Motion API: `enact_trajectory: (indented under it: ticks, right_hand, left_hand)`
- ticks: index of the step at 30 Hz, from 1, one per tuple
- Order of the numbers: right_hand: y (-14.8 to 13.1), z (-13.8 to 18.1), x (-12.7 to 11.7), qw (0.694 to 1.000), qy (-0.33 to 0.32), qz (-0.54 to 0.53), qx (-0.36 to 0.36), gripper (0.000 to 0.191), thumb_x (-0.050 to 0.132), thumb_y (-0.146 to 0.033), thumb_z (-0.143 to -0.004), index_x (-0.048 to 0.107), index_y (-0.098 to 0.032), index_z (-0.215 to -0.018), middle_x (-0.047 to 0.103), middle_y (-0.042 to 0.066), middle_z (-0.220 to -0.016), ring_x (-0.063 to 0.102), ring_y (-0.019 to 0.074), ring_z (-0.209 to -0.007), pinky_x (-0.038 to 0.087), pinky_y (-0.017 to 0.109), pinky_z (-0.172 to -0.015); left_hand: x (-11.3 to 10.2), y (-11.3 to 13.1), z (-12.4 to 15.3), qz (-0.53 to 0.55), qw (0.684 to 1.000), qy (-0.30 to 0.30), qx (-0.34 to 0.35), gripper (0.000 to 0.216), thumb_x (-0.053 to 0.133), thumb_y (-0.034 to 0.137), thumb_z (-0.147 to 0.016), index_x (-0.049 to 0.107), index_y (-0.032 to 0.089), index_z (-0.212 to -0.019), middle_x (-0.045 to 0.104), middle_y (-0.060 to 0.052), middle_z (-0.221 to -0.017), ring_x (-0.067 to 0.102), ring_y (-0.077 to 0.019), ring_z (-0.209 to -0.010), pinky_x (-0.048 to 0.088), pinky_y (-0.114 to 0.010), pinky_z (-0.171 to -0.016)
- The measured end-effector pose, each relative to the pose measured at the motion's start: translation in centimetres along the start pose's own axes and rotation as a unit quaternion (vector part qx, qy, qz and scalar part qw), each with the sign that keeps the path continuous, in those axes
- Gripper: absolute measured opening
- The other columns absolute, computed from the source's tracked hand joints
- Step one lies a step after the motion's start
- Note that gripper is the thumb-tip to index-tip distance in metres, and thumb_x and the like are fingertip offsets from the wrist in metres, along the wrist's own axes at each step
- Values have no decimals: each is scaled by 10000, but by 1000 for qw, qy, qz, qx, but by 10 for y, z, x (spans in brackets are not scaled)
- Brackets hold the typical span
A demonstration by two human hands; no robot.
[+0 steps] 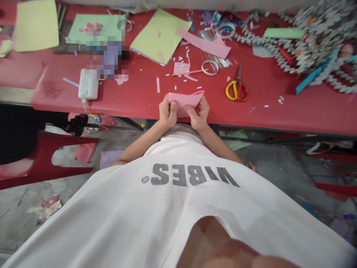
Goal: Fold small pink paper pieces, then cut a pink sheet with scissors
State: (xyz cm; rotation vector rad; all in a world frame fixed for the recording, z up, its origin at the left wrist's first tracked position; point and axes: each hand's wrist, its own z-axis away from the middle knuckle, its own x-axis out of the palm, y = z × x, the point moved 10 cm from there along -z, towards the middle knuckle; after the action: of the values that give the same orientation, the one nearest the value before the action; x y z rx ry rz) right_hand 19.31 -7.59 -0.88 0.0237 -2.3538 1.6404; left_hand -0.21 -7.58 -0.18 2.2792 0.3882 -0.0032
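A folded piece of pink paper (185, 99) is held over the near edge of the red table (292, 108). My left hand (167, 113) pinches its left side with closed fingers. My right hand (200, 113) grips its right side the same way. Both hands sit close together, just in front of my white shirt.
Scissors with yellow and red handles (236, 89) lie to the right. Tape rolls (210, 67), pink paper strips (203, 42), green sheets (160, 35) and scraps litter the table. A grey paper chain (312, 48) fills the far right. A white device (88, 83) lies left. A red chair (47, 156) stands below.
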Motion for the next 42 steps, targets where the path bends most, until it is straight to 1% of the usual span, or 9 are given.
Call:
enact_trajectory:
  ticks: [3,6,11,14,17,20,23,32,42]
  right_hand:
    - [-15,-2,0,1000,-8,1,-6,662,960,-867,-753,740,-311,-1037,724,0,-985,756,262,-1007,686,530,-1087]
    - [-41,-1,1,999,-20,17,-24,639,962,-851,-804,747,-314,-1075,728,9,-1058,776,253,-1051,703,512,-1067]
    - [-83,10,16,990,-66,42,-117,376,906,-674,-973,761,-354,-1106,745,6,-1118,768,228,-1054,703,474,-1044]
    - [-78,12,16,994,-56,34,-91,417,929,-684,-946,760,-329,-1087,747,7,-1083,762,224,-1025,695,467,-1023]
    - [-71,10,13,996,-42,40,-72,492,951,-720,-913,732,-293,-1019,731,12,-1031,749,225,-991,689,466,-1010]
    - [-79,8,13,985,-52,70,-146,433,885,-675,-996,712,-280,-1029,726,27,-1039,743,234,-1004,682,465,-972]
    - [-74,5,10,976,-46,101,-187,450,800,-711,-1053,705,-273,-1089,722,39,-1083,761,252,-1063,684,502,-1027]
    - [-45,1,7,980,-37,136,-143,614,694,-871,-1059,717,-277,-1211,765,53,-1140,794,253,-1093,714,486,-1057]
    - [-65,7,-2,975,59,160,-144,567,531,-790,-1179,709,-266,-1059,697,36,-942,792,264,-1014,690,482,-1006]
  left_hand:
    - [-5,9,-3,-13,1000,5,28,735,341,942,-1149,578,271,-968,459,31,-706,470,-157,-592,445,-391,-643]
    - [-8,24,-6,-19,998,6,67,653,434,862,-1179,565,271,-933,490,25,-722,448,-150,-573,377,-378,-590]
    - [-11,45,-8,-6,995,-10,102,574,482,765,-1191,581,278,-903,506,13,-710,463,-177,-560,365,-382,-576]
    - [-16,48,-10,-13,997,-5,79,615,450,799,-1187,624,277,-910,562,-8,-730,523,-193,-592,436,-391,-608]
    - [-14,43,-15,1,998,-28,55,632,413,819,-1191,713,275,-1075,688,-45,-864,691,-219,-726,570,-401,-716]
    - [-4,39,-23,17,995,-70,68,674,377,835,-1196,712,252,-1133,752,-77,-997,795,-247,-884,657,-445,-896]
    - [4,34,-28,22,991,-88,97,645,385,805,-1211,695,246,-1126,769,-93,-1062,821,-259,-969,667,-465,-981]
    - [14,11,-21,49,992,-98,54,675,418,860,-1175,706,252,-1134,737,-92,-1020,797,-258,-932,665,-446,-918]
    - [7,22,-20,-6,991,-95,92,653,382,809,-1208,683,239,-1103,756,-97,-1010,783,-243,-846,661,-430,-860]
